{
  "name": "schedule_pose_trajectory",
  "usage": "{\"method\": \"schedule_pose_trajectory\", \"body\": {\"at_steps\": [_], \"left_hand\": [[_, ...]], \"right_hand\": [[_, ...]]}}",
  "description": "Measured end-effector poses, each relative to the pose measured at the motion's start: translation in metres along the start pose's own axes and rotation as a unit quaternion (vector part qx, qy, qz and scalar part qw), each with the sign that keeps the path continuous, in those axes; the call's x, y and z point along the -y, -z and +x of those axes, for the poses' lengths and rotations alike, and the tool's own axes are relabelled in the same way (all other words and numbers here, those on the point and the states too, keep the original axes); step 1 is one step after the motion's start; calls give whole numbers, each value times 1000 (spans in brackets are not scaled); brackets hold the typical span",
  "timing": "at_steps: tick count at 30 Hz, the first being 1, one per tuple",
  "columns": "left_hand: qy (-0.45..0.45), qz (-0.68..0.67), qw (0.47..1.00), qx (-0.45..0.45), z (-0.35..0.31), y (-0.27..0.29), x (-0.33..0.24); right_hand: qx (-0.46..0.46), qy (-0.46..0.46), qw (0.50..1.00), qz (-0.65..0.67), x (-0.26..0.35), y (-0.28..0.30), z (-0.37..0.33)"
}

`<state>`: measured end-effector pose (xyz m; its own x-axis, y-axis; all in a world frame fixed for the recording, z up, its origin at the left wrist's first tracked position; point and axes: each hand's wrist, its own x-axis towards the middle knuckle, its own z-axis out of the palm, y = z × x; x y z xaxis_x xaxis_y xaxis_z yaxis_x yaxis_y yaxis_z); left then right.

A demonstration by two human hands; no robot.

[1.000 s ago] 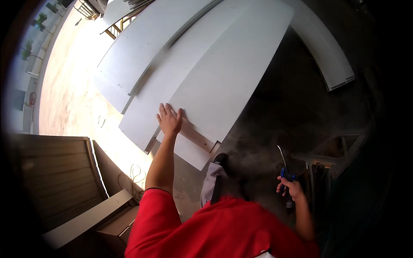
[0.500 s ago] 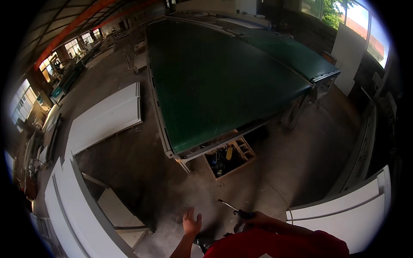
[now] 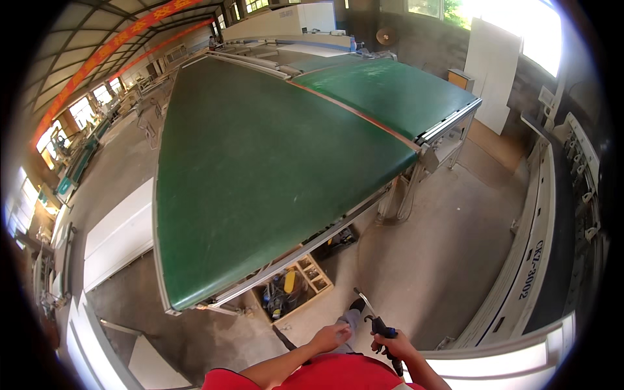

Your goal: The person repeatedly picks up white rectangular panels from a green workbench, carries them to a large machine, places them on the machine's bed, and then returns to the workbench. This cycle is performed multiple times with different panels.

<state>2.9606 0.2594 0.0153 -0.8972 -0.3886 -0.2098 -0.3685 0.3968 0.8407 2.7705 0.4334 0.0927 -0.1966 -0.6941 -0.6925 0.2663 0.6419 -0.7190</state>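
My right hand (image 3: 398,346) is closed around the black grip of an air blow gun (image 3: 385,330). The gun's thin metal nozzle points up and to the left, over the floor. Beside it, my left hand (image 3: 329,338) hovers in front of my body, fingers loosely bent and nothing seen in them. A foot in a dark shoe (image 3: 357,304) shows just past my hands. Ahead stands a wide green conveyor table (image 3: 279,175) with a metal frame, which neither hand touches.
Under the table's near edge sits a wooden toolbox (image 3: 328,284) with tools and a yellow item. Another dark box (image 3: 337,244) stands behind it. White panels (image 3: 120,237) lie at left; more white boards (image 3: 500,364) are at lower right. A long machine (image 3: 520,260) borders the right side.
My view has shifted to the right and grown brighter, and the table looks nearer. My left hand has moved in toward the right one, its spread fingers now bent. The blow gun stays held.
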Motion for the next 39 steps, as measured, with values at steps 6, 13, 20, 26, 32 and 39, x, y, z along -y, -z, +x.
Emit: {"method": "schedule_pose_trajectory", "body": {"at_steps": [6,13,20,26,32,39], "left_hand": [[-13,-159,982,102,228,-4,-87],[14,-320,918,234,449,-30,-199],[34,-229,969,89,656,-88,-272],[31,-325,945,-12,819,-94,-376],[23,-367,928,-52,1002,-104,-426],[12,-401,916,-9,1260,-141,-489]], "right_hand": [[-68,-8,998,12,97,147,41],[-100,55,989,93,153,301,75],[-54,93,990,93,184,516,154],[131,101,982,90,266,722,176],[117,160,976,85,346,874,239],[16,85,988,129,448,1083,306]]}}
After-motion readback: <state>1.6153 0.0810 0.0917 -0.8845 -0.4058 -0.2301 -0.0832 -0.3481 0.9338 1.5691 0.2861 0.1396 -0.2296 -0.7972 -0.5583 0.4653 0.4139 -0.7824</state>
